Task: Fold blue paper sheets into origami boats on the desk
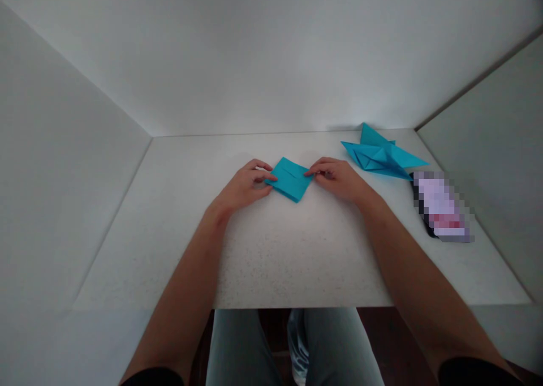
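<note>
Forearms (186, 295) | left hand (246, 186), right hand (340, 180) | fingers (317, 171) apparently pinch opposite corners of blue paper (291, 180)

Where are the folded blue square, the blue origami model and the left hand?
folded blue square (291, 180): head view, its middle.
blue origami model (382, 157): head view, centre fold.
left hand (244, 187): head view, back of hand.

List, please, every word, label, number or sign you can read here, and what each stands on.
None readable: the blue folded paper held by the left hand and right hand is plain, and so is the folded paper figure.
The dark object on the table is blurred out, illegible.
</note>
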Available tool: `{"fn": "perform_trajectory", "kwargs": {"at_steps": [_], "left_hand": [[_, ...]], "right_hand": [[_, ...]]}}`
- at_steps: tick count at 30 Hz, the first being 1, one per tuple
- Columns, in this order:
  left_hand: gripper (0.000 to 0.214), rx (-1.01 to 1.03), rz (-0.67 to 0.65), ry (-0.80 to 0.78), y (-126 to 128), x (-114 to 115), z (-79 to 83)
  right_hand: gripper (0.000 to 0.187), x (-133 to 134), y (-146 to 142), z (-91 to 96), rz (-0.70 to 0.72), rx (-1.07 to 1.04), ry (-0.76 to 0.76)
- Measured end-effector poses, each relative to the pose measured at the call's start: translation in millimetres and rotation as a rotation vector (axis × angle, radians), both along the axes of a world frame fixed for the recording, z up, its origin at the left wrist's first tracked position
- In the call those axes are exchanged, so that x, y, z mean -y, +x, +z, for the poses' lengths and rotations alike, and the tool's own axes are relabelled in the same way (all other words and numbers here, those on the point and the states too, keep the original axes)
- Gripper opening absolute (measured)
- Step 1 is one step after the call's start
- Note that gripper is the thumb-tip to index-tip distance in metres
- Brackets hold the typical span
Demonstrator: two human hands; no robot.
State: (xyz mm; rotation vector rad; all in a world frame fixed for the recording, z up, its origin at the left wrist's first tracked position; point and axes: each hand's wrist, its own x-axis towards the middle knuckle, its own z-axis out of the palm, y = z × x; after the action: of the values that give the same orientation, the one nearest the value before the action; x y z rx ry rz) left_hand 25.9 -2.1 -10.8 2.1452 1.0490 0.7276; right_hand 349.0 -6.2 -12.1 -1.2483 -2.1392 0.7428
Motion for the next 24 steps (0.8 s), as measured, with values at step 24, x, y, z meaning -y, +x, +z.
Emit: {"fn": "perform_trajectory", "kwargs": {"at_steps": [24], "left_hand": [[0.046, 0.124, 0.043, -0.151, 8.3, 6.8, 2.2]], "right_hand": [[0.033, -4.7, 1.5, -3.1, -0.206, -0.470, -0.204]]}}
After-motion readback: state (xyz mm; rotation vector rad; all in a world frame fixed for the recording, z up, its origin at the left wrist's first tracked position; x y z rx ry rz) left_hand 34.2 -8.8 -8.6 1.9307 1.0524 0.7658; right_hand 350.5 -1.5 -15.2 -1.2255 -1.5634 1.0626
